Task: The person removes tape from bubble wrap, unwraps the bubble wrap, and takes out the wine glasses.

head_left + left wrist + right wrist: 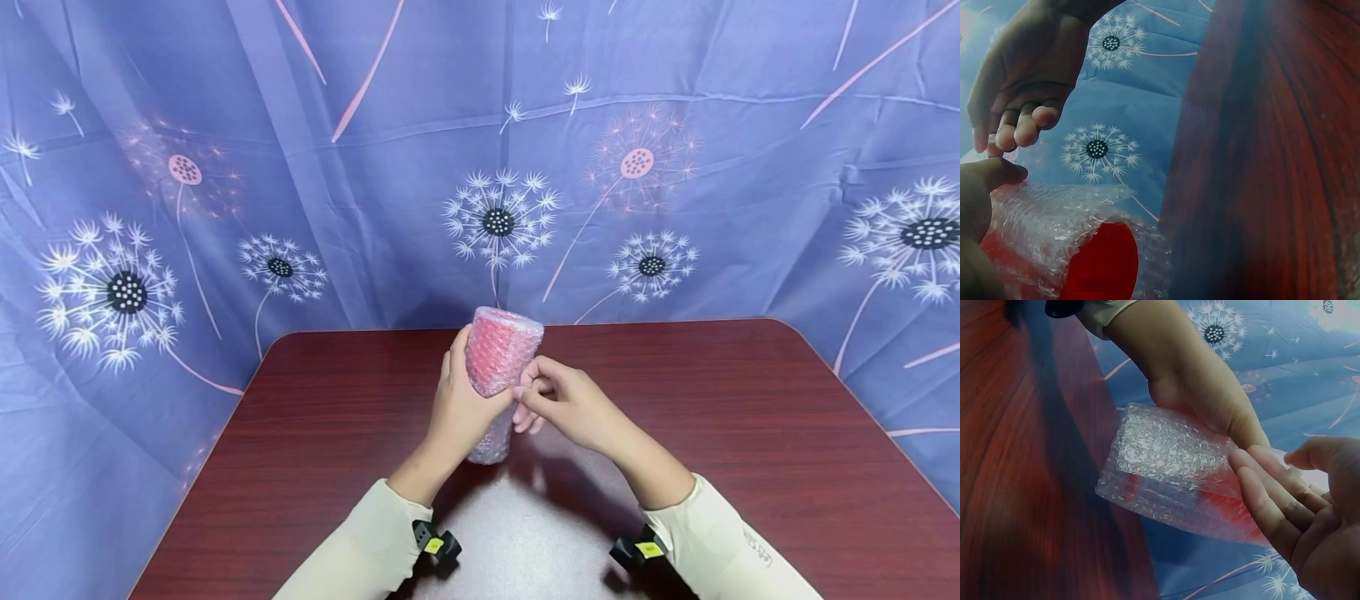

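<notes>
A red cylinder wrapped in bubble wrap stands tilted above the table in the head view. My left hand grips it round the side, thumb across the near face. Beside that thumb, my right hand brings thumb and index finger together at the edge of the bubble wrap, pinching it, while its other fingers curl loosely. The left wrist view shows the red end inside the open end of the wrap. Right-hand fingers overlap the wrapped side in the right wrist view; their pinch point is partly hidden.
Below the hands lies a dark red wood-grain table, with a bright glare patch near its front. A blue-purple cloth with dandelion prints hangs behind and along both sides. Black devices are strapped at both wrists.
</notes>
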Demonstrator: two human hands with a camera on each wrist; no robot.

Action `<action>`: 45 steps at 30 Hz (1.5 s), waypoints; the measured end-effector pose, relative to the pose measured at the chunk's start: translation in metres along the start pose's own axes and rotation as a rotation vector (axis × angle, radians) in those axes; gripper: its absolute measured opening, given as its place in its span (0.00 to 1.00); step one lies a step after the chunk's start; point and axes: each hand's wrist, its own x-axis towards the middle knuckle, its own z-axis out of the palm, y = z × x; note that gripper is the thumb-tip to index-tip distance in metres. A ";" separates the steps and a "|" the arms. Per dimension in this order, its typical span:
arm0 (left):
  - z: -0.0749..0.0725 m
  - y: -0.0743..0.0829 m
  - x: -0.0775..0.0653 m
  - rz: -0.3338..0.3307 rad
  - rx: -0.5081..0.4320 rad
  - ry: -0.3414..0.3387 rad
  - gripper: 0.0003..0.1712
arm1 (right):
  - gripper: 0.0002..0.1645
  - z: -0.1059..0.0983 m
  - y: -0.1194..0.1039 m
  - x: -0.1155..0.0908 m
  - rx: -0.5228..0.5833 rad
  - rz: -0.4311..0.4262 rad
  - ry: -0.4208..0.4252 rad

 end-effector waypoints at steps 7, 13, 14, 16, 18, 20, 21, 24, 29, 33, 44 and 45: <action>0.002 -0.002 -0.001 0.045 0.083 0.032 0.62 | 0.10 0.001 0.000 0.000 0.045 0.039 -0.020; 0.003 -0.003 0.000 0.043 0.113 0.042 0.62 | 0.12 0.000 0.000 0.001 0.064 0.049 -0.030; 0.003 -0.003 0.000 0.044 0.115 0.044 0.62 | 0.12 0.000 0.000 0.001 0.067 0.049 -0.031; 0.004 -0.004 0.000 0.045 0.119 0.044 0.62 | 0.12 0.000 0.000 0.001 0.068 0.049 -0.033; 0.004 -0.004 0.000 0.047 0.119 0.044 0.62 | 0.11 0.000 0.000 0.000 0.070 0.049 -0.034; 0.004 -0.005 0.000 0.051 0.114 0.045 0.62 | 0.11 0.000 0.000 0.000 0.081 0.050 -0.040; 0.003 -0.005 0.001 0.051 0.109 0.047 0.62 | 0.12 0.000 0.000 0.000 0.085 0.045 -0.043; 0.002 -0.007 0.003 0.041 0.079 0.057 0.61 | 0.13 -0.001 -0.001 -0.001 0.096 0.026 -0.047; -0.004 -0.009 0.008 -0.002 0.022 0.057 0.63 | 0.13 -0.002 -0.004 -0.002 0.110 -0.011 -0.040; -0.005 -0.010 0.011 -0.024 -0.007 0.042 0.63 | 0.14 -0.004 -0.004 -0.001 0.120 -0.026 -0.029; -0.008 -0.013 0.014 -0.052 -0.107 0.043 0.63 | 0.10 -0.009 -0.003 0.000 0.079 -0.022 0.104; -0.008 -0.012 0.014 -0.053 -0.112 0.040 0.63 | 0.08 -0.009 -0.003 0.001 0.077 -0.021 0.121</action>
